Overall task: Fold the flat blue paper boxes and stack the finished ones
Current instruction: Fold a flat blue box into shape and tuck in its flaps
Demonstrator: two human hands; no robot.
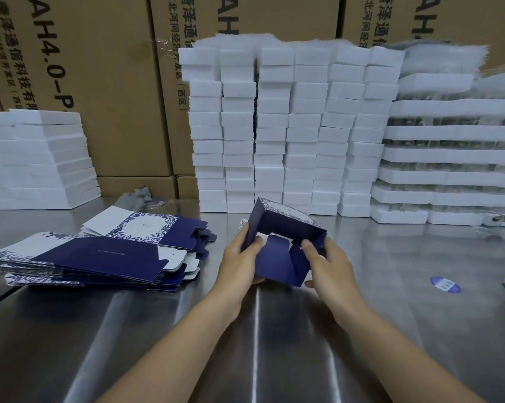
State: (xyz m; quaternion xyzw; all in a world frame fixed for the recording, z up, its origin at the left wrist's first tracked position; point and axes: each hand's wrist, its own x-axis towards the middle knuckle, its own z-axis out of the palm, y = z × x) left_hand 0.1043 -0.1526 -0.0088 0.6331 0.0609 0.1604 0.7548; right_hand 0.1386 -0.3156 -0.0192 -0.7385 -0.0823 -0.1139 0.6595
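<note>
Now half-formed blue box (286, 228), end flaps open, gripped by both hands.

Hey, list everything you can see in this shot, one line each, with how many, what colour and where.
half-folded box: one, dark blue with white leaf print, held over table centre
flat boxes: one heap, blue and white, table left
foam blocks: many, white, stacked back centre
foam slabs: one stack, white, back left
foam trays: one stack, white, back right
cartons: several, brown, behind the foam
sticker: one, blue and white, table right
table: one, grey steel, under everything
left hand: one, grips the box's left wall
right hand: one, grips the box's right side
</note>
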